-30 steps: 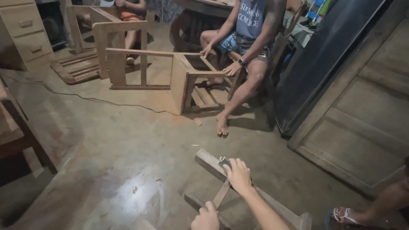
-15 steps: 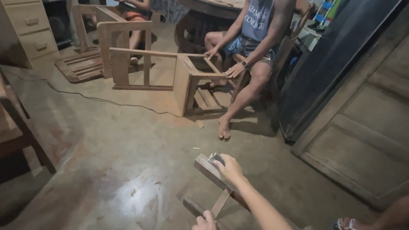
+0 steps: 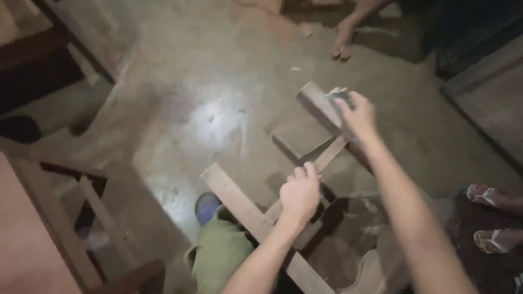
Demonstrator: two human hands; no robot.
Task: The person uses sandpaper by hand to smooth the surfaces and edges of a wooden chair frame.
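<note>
A wooden frame (image 3: 252, 209) of rails and a cross slat lies tilted over the concrete floor in front of me. My left hand (image 3: 299, 194) grips the cross slat near its lower end, where it meets the near rail. My right hand (image 3: 355, 114) reaches out to the far rail (image 3: 314, 105) and presses a small dark piece, perhaps sandpaper (image 3: 340, 96), onto the rail's top. My knee in green cloth (image 3: 220, 258) sits under the near rail.
Another person's bare foot (image 3: 340, 47) rests on the floor at top centre. Feet in sandals (image 3: 492, 239) are at the right edge. Wooden furniture (image 3: 36, 230) stands at lower left, a dark table frame (image 3: 33, 57) at upper left, and a wooden door panel (image 3: 508, 100) at right.
The view has tipped downward, so the people and chair frames at the back have left the picture. My right hand stays on the far rail, and my left hand now grips the slat.
</note>
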